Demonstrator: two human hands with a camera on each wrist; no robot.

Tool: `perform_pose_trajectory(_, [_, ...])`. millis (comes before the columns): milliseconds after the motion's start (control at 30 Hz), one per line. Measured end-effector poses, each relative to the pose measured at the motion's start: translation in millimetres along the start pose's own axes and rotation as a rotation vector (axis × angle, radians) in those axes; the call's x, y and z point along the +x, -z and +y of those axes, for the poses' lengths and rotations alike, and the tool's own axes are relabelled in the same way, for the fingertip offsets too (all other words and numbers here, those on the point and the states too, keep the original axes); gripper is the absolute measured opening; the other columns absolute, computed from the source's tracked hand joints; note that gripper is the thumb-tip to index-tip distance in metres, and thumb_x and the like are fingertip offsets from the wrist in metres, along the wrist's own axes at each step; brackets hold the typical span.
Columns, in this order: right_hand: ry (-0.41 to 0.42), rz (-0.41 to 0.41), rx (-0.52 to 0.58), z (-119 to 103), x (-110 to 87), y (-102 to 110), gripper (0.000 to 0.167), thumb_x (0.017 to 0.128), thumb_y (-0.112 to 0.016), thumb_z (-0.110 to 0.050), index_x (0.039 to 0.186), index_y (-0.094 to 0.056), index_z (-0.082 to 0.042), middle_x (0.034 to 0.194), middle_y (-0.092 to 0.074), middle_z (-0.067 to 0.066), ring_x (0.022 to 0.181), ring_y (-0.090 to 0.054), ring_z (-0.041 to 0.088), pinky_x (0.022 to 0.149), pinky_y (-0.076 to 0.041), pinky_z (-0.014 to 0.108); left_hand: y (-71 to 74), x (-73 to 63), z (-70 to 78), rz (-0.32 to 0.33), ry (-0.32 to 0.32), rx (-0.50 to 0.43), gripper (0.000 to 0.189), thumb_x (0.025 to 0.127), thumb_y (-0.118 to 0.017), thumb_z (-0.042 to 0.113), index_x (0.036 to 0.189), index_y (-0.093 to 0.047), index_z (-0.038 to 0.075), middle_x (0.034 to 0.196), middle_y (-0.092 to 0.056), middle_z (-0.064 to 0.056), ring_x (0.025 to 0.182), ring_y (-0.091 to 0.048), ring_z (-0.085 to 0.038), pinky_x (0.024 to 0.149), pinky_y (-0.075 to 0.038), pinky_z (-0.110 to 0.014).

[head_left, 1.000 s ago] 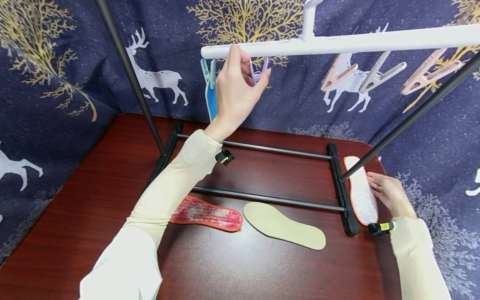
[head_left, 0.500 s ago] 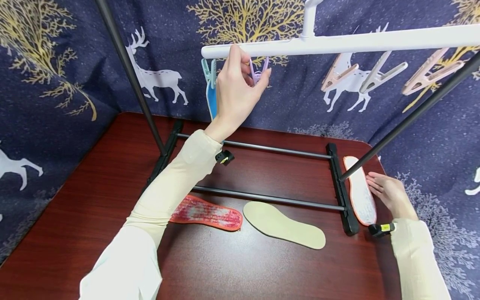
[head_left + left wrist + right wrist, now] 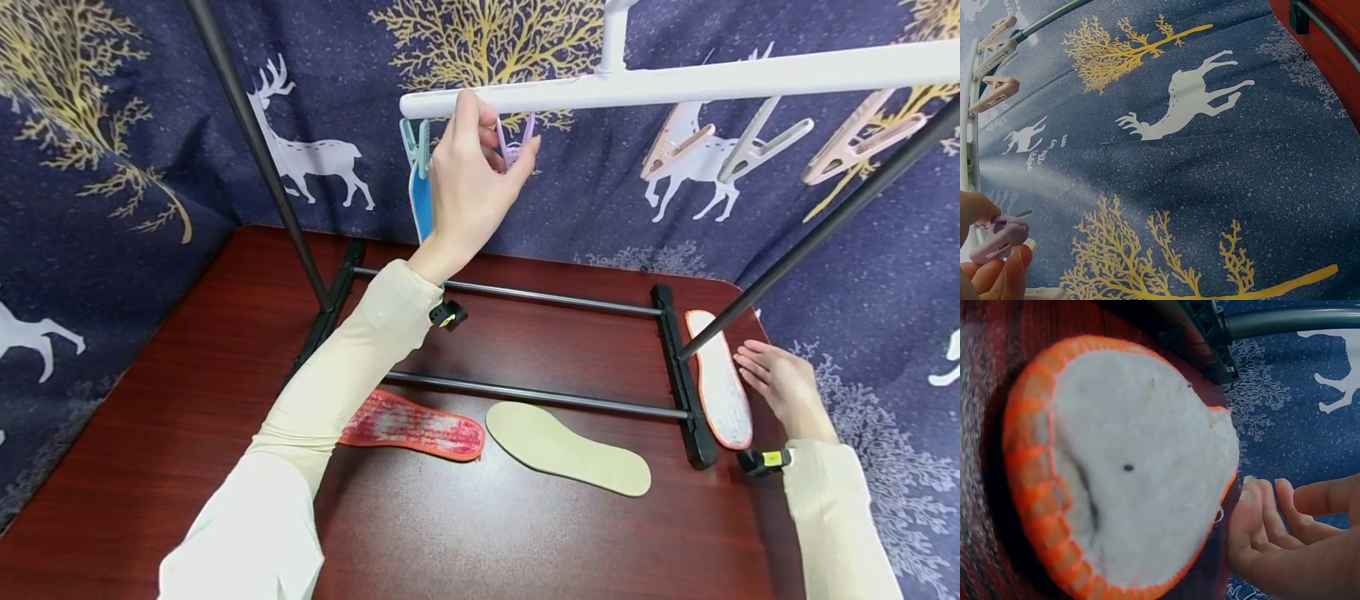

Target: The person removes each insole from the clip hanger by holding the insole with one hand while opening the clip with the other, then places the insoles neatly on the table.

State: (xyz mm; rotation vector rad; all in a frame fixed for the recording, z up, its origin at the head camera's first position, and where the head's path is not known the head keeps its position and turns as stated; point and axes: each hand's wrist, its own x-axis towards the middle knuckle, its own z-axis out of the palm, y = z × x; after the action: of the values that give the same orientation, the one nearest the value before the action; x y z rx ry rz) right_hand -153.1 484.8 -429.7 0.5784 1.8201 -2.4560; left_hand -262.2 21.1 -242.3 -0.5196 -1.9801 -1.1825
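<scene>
right hand (image 3: pixel 785 390) has drifted slightly rightward since one second ago, leaving a small gap to the orange-edged white insole (image 3: pixel 724 396); left hand (image 3: pixel 474 179) holds its place at the white hanger bar (image 3: pixel 675 85).

left hand: fingers curled, thumb and fingers pinching the purple clip (image 3: pixel 513 153) just under the bar, toward its left end. right hand: fingers loosely extended, nothing held, just beside the white insole, which lies on the table (image 3: pixel 562 542) at far right, outside the black stand (image 3: pixel 540 397).

teal clip (image 3: pixel 417 150) hangs left of the left hand, with a blue insole (image 3: pixel 422 207) below it, partly hidden by that hand. three more clips hang along the bar to the right: pink clip (image 3: pixel 664 158), grey clip (image 3: pixel 742 161), peach clip (image 3: pixel 828 162).

near side of the stand: red-patterned insole (image 3: pixel 427 427) at left, partly behind the left sleeve; beige insole (image 3: pixel 566 450) just right of it, flat.
</scene>
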Motion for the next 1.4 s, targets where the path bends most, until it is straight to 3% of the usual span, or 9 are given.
perform_pose_trajectory(100, [0.048, 0.058, 0.085, -3.2, -3.2, -4.1, 0.035, 0.100, -0.035, 0.001, 0.092, -0.066, -0.012, 0.080, -0.074, 0.000, 0.074, -0.071, 0.010, 0.064, -0.055, 0.021, -0.1, 0.1, -0.5, 0.003, -0.004, -0.004, 0.037, 0.088, -0.069, 0.030, 0.098, -0.048, 0.001, 0.086, -0.060, -0.011, 0.074, -0.066, -0.018, 0.070, -0.052, -0.023])
perform_pose_trajectory(300, [0.251, 0.430, 0.353, -12.1, -7.2, -20.8, 0.024, 0.094, -0.039, 0.009, 0.094, -0.058, -0.005, 0.065, -0.068, 0.005, 0.050, -0.064, 0.014, 0.045, -0.047, 0.021, -0.5, -0.7, -1.2, 0.010, -0.004, -0.010, 0.038, 0.087, -0.070, 0.030, 0.099, -0.048, 0.001, 0.086, -0.060, -0.012, 0.073, -0.066, -0.018, 0.070, -0.053, -0.022])
perform_pose_trajectory(400, [0.347, 0.533, 0.448, -14.5, -8.0, -27.1, 0.021, 0.093, -0.040, 0.011, 0.094, -0.056, -0.002, 0.061, -0.065, 0.007, 0.044, -0.058, 0.015, 0.041, -0.042, 0.022, -0.6, -1.2, -1.7, 0.010, 0.001, -0.011, 0.038, 0.087, -0.070, 0.030, 0.100, -0.049, 0.001, 0.086, -0.060, -0.012, 0.073, -0.066, -0.019, 0.070, -0.053, -0.022])
perform_pose_trajectory(633, [0.455, 0.545, 0.510, -16.0, -12.7, -40.1, 0.024, 0.091, -0.036, 0.016, 0.085, -0.055, 0.003, 0.059, -0.059, 0.009, 0.043, -0.053, 0.016, 0.041, -0.039, 0.025, -0.8, -1.4, -2.1, 0.014, 0.002, -0.016, 0.039, 0.087, -0.070, 0.030, 0.102, -0.050, 0.000, 0.085, -0.061, -0.012, 0.073, -0.066, -0.019, 0.069, -0.053, -0.023])
perform_pose_trajectory(967, [0.631, 0.484, 0.643, -20.0, -22.7, -66.3, 0.033, 0.089, -0.027, 0.021, 0.066, -0.047, 0.008, 0.050, -0.049, 0.012, 0.040, -0.046, 0.018, 0.037, -0.037, 0.023, -2.3, -1.1, -1.8, 0.026, 0.005, -0.018, 0.038, 0.087, -0.070, 0.030, 0.101, -0.050, 0.001, 0.083, -0.060, -0.011, 0.071, -0.065, -0.018, 0.068, -0.052, -0.023])
perform_pose_trajectory(1400, [0.779, 0.605, 0.647, -28.8, -35.9, -99.4, 0.035, 0.091, -0.025, 0.018, 0.061, -0.040, 0.004, 0.048, -0.042, 0.010, 0.036, -0.034, 0.015, 0.035, -0.025, 0.020, -2.7, -2.1, -2.2, 0.031, 0.005, -0.033, 0.038, 0.088, -0.069, 0.030, 0.101, -0.049, 0.001, 0.085, -0.060, -0.012, 0.072, -0.065, -0.019, 0.068, -0.052, -0.023])
